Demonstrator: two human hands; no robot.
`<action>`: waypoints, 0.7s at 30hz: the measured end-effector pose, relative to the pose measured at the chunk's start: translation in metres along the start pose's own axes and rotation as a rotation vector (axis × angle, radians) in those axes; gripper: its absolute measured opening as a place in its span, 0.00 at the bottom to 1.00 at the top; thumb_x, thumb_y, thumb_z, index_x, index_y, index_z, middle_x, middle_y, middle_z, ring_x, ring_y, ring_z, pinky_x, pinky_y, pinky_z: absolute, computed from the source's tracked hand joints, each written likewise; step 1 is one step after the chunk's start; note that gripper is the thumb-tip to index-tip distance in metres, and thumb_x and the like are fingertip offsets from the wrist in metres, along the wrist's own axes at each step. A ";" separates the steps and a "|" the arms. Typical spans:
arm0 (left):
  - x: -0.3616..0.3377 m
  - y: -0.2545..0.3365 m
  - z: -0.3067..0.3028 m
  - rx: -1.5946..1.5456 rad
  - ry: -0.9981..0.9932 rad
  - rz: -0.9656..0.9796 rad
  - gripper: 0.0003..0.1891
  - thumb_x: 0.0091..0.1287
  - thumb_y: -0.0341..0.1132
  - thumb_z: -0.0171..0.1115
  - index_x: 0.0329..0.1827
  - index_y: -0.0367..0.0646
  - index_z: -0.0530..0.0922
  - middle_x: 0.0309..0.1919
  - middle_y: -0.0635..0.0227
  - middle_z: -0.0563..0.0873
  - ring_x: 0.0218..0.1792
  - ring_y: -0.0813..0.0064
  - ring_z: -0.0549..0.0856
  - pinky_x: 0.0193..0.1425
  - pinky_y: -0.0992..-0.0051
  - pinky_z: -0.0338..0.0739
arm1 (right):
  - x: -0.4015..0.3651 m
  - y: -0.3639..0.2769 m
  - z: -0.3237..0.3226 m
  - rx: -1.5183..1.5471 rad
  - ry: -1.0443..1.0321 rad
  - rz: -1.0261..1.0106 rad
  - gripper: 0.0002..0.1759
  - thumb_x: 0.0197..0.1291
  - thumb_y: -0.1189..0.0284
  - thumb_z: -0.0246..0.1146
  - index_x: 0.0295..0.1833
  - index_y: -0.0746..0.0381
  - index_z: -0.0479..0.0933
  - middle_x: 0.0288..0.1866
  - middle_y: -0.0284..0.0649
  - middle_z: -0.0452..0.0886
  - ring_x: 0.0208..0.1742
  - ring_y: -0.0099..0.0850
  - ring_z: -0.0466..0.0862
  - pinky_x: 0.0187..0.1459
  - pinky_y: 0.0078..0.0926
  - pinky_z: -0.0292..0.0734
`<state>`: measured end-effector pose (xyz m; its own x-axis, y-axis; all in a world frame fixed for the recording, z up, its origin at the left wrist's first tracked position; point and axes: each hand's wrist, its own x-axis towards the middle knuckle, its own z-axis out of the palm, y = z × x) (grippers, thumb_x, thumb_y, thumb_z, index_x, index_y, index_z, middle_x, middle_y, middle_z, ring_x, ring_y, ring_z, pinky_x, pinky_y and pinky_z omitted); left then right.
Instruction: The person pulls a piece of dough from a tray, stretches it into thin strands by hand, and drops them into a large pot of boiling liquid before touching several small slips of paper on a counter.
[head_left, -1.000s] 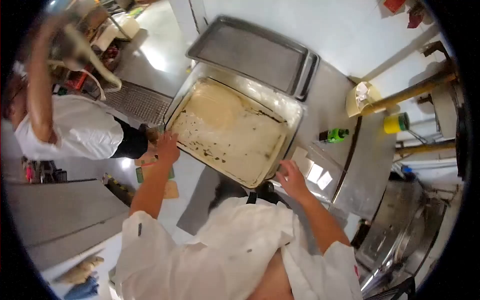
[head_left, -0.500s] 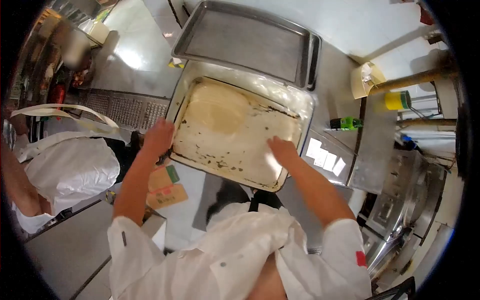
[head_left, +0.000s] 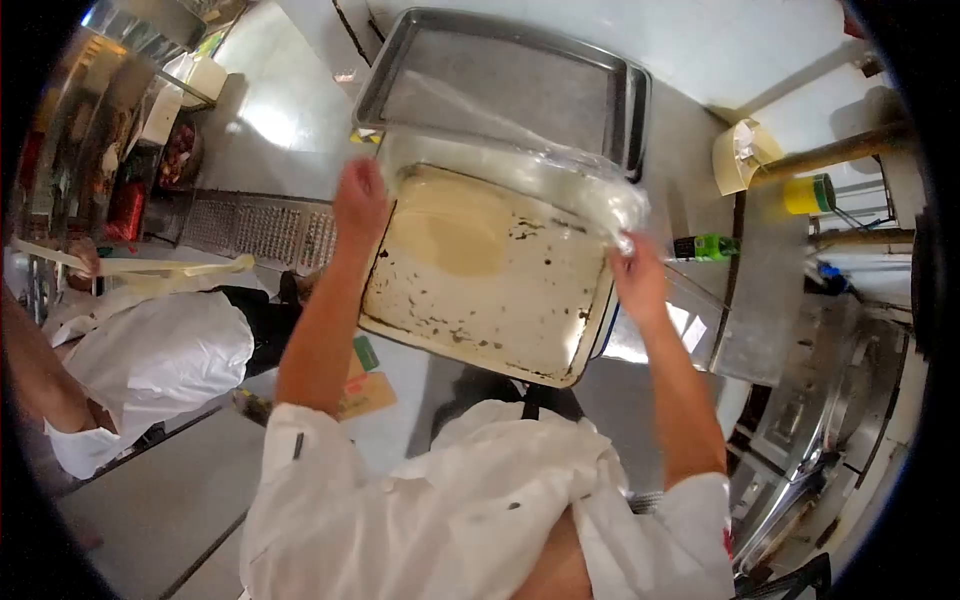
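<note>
A chipped white enamel tray (head_left: pixel 480 335) lies in front of me, with a smooth, pale yellow mass (head_left: pixel 455 235), like dough, in its far left part. Clear plastic film (head_left: pixel 560 165) stretches across the tray's far side, lifted between my hands. At the tray's far left corner, my left hand (head_left: pixel 360 205) is closed on the film's left end, though blur hides its fingertips. My right hand (head_left: pixel 637 275) pinches the bunched right end of the film beside the tray's right edge.
Stacked metal baking trays (head_left: pixel 510 80) lie just beyond the enamel tray. A green-labelled bottle (head_left: pixel 705 247) and a cream-coloured tub (head_left: pixel 745 155) are to the right. On the left, another person in white (head_left: pixel 170 340) holds a pale strip (head_left: pixel 150 265). Flattened cardboard (head_left: pixel 365 395) lies below the tray.
Both hands have moved away from me and risen, bringing the clear film up over the tray's far side. My right hand has left the tray's inside. The other person's strip has shifted.
</note>
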<state>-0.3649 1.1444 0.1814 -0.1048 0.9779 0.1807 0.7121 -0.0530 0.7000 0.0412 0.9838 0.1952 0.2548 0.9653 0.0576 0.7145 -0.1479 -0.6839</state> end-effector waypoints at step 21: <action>-0.051 -0.080 0.060 0.448 -0.353 -0.231 0.19 0.68 0.46 0.58 0.50 0.39 0.78 0.43 0.52 0.86 0.47 0.49 0.84 0.51 0.54 0.78 | -0.204 0.023 -0.030 0.262 -0.265 0.735 0.17 0.70 0.63 0.60 0.59 0.61 0.77 0.43 0.41 0.86 0.40 0.29 0.88 0.43 0.28 0.81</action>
<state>-0.3750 1.1108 0.0744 -0.1094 0.9660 -0.2344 0.9291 0.1831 0.3213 0.0257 0.7772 0.1897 0.4126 0.6658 -0.6217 0.2421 -0.7381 -0.6298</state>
